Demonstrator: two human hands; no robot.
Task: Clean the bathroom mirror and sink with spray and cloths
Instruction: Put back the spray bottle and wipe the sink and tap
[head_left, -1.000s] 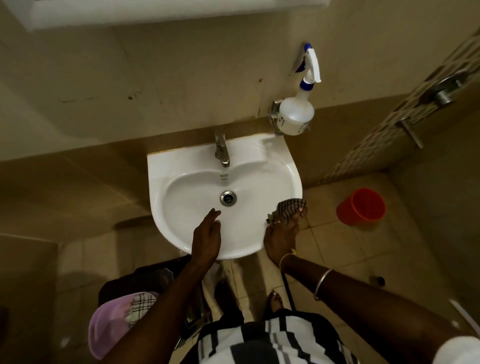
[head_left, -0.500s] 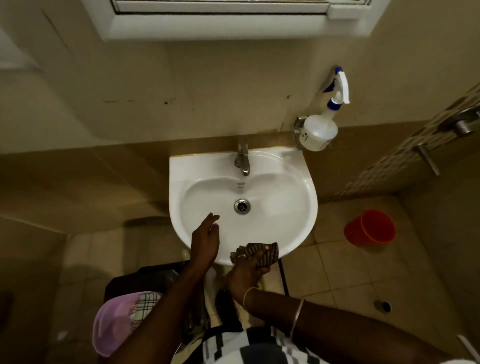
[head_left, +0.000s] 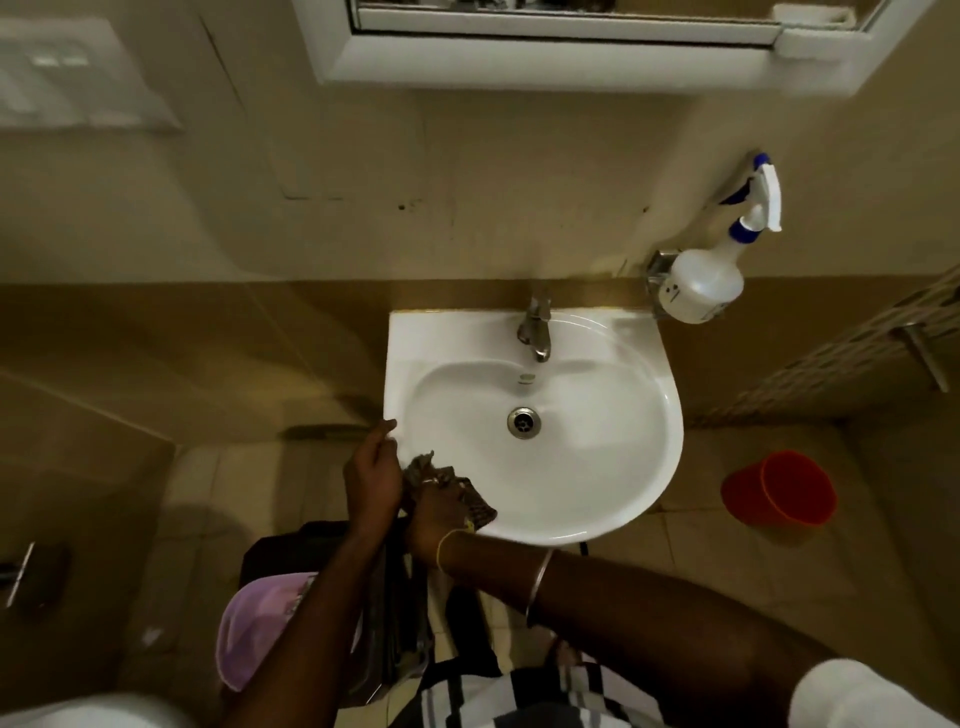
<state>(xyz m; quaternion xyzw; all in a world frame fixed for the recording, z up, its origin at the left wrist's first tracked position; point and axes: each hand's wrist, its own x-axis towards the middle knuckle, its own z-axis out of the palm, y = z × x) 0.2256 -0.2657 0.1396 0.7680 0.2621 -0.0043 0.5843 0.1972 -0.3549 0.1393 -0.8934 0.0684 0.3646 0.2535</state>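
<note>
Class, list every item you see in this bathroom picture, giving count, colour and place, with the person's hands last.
sink: one, white, on the wall, centre
tap: one, grey metal, back of sink
drain: one, metal, basin bottom
spray bottle: one, white with blue-and-white trigger, in wall holder right of sink
checked cloth: one, dark checked, on sink's front-left rim
mirror cabinet: one, white frame, above sink
bucket: one, red, floor right of sink
pink cloth: one, pink, low left
left hand: one, touching sink's left rim
right hand: one, holding checked cloth
</note>
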